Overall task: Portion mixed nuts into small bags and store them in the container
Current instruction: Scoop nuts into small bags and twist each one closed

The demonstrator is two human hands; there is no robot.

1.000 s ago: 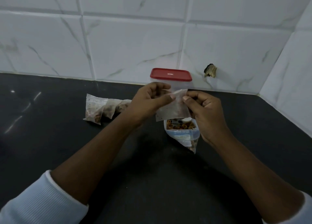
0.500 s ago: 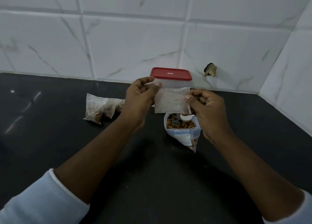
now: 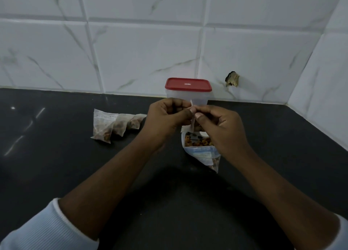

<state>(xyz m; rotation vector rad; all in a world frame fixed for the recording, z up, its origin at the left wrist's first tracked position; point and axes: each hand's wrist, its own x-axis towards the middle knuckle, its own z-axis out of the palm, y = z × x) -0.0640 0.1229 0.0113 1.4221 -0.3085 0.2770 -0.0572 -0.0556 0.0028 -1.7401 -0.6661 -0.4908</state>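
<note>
- The left hand [image 3: 167, 117] and right hand [image 3: 219, 126] meet above the desk [image 3: 56, 174], toward its back edge, with their fingertips almost touching
- Each grip is closed: the thumb and curled fingers of both hands pinch one small bag [image 3: 192, 122] between them
- The small bag shows only as a thin pale strip, seen edge-on, running down from the fingertips; what it contains cannot be told
- Just below the hands an open packet [image 3: 202, 153] stands on the desk with its mouth up and nuts [image 3: 197, 142] showing inside
- The right hand covers part of the packet's mouth, and the strip's lower end hangs just over the mouth's far rim
- A clear container [image 3: 199, 99] with its red lid [image 3: 188, 84] on stands at the desk's back edge against the tiled wall [image 3: 141, 51], just behind the hands
- Three filled bags [image 3: 113, 126] lie in an overlapping row on the desk left of the left hand, nearer the back edge than the front; the nearest one reaches close to that hand
- A broken hole [image 3: 232, 78] marks the wall to the right of the lid
- A pale sleeve [image 3: 47, 231] covers the left forearm at the bottom left of the view
</note>
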